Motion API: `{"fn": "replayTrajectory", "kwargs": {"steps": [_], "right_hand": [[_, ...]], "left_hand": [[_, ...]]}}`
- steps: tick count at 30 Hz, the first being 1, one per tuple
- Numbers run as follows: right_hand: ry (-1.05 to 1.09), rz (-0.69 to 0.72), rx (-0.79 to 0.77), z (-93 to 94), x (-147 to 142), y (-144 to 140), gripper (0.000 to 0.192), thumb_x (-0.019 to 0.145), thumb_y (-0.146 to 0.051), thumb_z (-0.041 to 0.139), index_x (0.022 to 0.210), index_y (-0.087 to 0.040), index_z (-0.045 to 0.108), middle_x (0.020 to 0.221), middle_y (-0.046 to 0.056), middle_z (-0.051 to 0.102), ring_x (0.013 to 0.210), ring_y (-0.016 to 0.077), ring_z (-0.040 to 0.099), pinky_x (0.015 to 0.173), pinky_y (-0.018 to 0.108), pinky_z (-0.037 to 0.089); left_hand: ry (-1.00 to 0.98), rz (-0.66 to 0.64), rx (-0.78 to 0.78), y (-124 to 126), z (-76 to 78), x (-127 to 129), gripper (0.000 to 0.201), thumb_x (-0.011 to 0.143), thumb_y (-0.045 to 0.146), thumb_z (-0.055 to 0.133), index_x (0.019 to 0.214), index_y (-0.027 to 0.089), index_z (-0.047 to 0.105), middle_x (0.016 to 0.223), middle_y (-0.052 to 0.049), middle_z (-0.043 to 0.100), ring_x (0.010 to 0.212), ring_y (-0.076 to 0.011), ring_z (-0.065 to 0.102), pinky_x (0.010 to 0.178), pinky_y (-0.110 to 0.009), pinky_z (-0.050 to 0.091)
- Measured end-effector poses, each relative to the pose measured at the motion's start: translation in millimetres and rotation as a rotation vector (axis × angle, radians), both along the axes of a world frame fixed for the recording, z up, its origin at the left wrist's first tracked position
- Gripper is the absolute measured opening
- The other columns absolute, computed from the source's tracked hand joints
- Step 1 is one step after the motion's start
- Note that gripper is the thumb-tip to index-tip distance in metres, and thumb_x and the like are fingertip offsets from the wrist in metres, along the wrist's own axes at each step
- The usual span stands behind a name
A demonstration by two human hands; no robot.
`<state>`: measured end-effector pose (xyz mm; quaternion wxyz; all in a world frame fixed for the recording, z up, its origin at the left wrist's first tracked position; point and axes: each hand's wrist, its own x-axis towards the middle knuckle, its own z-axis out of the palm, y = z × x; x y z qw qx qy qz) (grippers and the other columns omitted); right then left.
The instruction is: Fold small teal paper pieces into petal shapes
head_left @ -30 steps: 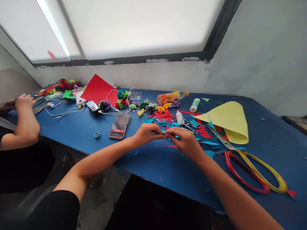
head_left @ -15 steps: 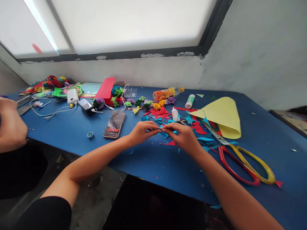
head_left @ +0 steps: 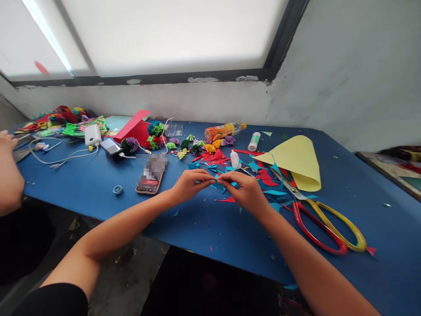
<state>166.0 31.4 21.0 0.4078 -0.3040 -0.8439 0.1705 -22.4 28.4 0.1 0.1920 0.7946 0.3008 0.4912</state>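
Observation:
Above the blue table, my left hand (head_left: 190, 184) and my right hand (head_left: 241, 186) meet fingertip to fingertip. Both are closed in a pinch, and whatever lies between the fingers is too small and covered to make out. Blue paper scraps (head_left: 217, 186) show just below the fingertips. Red paper scraps (head_left: 268, 177) and a small white glue bottle (head_left: 234, 159) lie close behind my right hand. Large scissors (head_left: 297, 195) with one red and one yellow handle rest beside my right forearm, blades among the scraps.
A yellow paper sheet (head_left: 296, 160) curls at the right. Behind stand an orange drink bottle (head_left: 220, 131), a glue stick (head_left: 254, 141) and folded paper pieces (head_left: 197, 147). Left are a phone (head_left: 151, 173), a round blue cap (head_left: 117, 189), a white charger (head_left: 92, 134) and another person's arm (head_left: 9, 175).
The view has shifted slightly, moving everything a little left. My hands keep the same pinch. At the left, the other person's hand has drawn back and the red folded card has tilted.

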Motion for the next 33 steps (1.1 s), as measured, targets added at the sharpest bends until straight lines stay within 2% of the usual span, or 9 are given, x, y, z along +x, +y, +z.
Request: {"fn": "replayTrajectory", "kwargs": {"steps": [6,14,18,33], "right_hand": [[0.034,0.02,-0.027,3.0,-2.0,-3.6,0.012,0.084,-0.024,0.053,0.081,-0.02,0.063,0.079,0.004,0.066,0.071,0.0167,0.061,0.068,0.028,0.049],[0.043,0.074,-0.207,8.6,-2.7,-5.9,0.014,0.081,-0.024,0.054,0.074,-0.02,0.065,0.074,0.002,0.067,0.067,0.0157,0.061,0.065,0.027,0.049],[0.025,0.12,-0.275,7.6,-2.0,-6.3,0.013,0.079,-0.023,0.055,0.073,-0.019,0.066,0.073,0.002,0.067,0.066,0.015,0.061,0.063,0.025,0.048],[0.029,0.133,-0.428,2.2,-2.5,-8.1,0.013,0.079,-0.024,0.056,0.078,-0.02,0.067,0.071,0.001,0.067,0.067,0.0158,0.063,0.061,0.025,0.049]], "left_hand": [[-0.013,0.019,0.006,-1.5,2.0,-0.4,0.026,0.082,0.036,0.058,0.077,0.013,0.071,0.069,-0.007,0.067,0.059,-0.0097,0.059,0.056,-0.02,0.049],[0.016,0.013,-0.002,-2.4,1.2,-2.1,0.031,0.078,0.042,0.062,0.069,0.012,0.067,0.064,-0.005,0.064,0.055,-0.0085,0.056,0.052,-0.019,0.046],[0.056,-0.022,0.022,-3.3,0.3,-2.8,0.034,0.076,0.043,0.063,0.062,0.011,0.062,0.059,-0.004,0.06,0.053,-0.0078,0.053,0.05,-0.018,0.044],[0.213,0.015,0.002,-3.2,-5.7,-2.5,0.034,0.072,0.041,0.068,0.059,0.013,0.054,0.058,0.001,0.055,0.054,-0.007,0.048,0.05,-0.017,0.038]]}}
